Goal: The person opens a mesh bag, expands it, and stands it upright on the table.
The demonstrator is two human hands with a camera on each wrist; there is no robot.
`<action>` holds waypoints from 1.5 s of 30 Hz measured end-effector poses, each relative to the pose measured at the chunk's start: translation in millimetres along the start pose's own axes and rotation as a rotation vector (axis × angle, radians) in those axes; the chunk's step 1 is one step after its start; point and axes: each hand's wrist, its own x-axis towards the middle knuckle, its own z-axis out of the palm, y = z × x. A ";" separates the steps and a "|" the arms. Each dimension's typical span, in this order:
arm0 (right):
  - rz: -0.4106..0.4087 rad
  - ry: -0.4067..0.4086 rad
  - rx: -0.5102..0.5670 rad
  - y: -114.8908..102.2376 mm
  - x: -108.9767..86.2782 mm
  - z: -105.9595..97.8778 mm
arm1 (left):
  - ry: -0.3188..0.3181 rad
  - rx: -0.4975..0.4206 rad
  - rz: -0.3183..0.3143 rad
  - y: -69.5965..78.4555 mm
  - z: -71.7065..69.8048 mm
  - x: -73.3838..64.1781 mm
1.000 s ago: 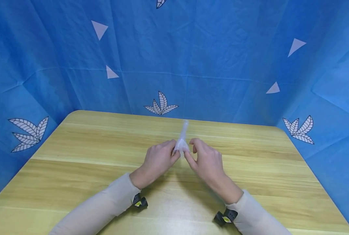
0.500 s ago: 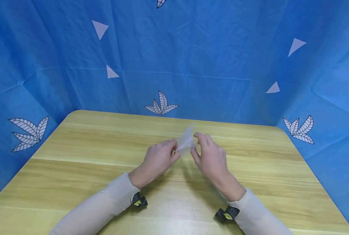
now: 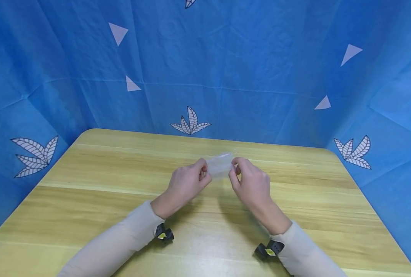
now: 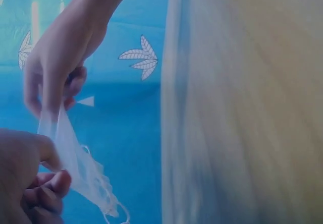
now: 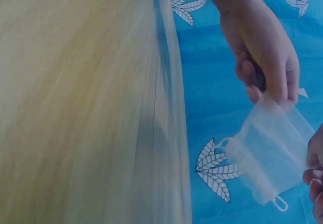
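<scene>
A small translucent white drawstring pouch (image 3: 219, 165) is stretched between both hands above the table. In the right wrist view the pouch (image 5: 275, 151) spreads out flat, with a cord loop at its lower corner and gathers along one edge. My left hand (image 3: 188, 181) pinches its left side between thumb and fingers. On the opposite side, my right hand (image 3: 252, 185) pinches the pouch near its edge. Seen from the left wrist, the pouch (image 4: 81, 166) hangs in folds with thin cords trailing below.
The wooden table (image 3: 105, 215) has rounded far corners. Behind it and to both sides hangs a blue curtain (image 3: 250, 77) with leaf and triangle prints. A small black camera (image 3: 164, 233) is strapped to each wrist.
The pouch has gone from a bunched, narrow shape to spread out between the hands. My right hand has moved right, away from the left hand.
</scene>
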 end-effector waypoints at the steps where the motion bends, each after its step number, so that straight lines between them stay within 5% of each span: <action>1: 0.000 0.004 0.004 0.2 -0.2 0.3 | 0.017 -0.004 -0.005 -0.4 -0.9 0.6; 6: 0.002 -0.010 0.036 -1.5 -2.4 2.6 | 0.069 -0.042 -0.005 -1.5 -3.9 2.0; 10: 0.066 -0.096 0.081 -4.7 -3.7 2.1 | 0.116 -0.036 0.028 -3.5 -3.9 2.3; 14: 0.251 -0.230 0.265 -6.2 -2.2 -2.0 | 0.178 -0.039 0.074 -5.9 -4.3 2.6; 18: 0.503 -0.296 0.580 -2.2 2.1 -6.5 | 0.232 -0.059 0.122 -7.2 -4.5 2.6; 23: 0.752 -0.272 0.871 3.2 8.5 -7.8 | 0.271 -0.075 0.201 -7.8 -2.3 1.9; 29: 0.835 -0.150 0.973 4.9 11.6 -7.0 | 0.227 -0.112 0.252 -8.4 1.5 0.8; 33: 0.844 -0.080 0.996 5.5 12.5 -6.5 | 0.134 -0.159 0.159 -6.9 0.9 1.0; 39: 0.864 -0.044 1.035 6.8 13.9 -6.9 | -0.039 -0.370 -0.124 -6.2 -1.2 5.2; 45: 0.839 -0.064 1.031 8.2 12.8 -6.7 | -0.048 -0.615 -0.348 -13.9 -3.3 11.7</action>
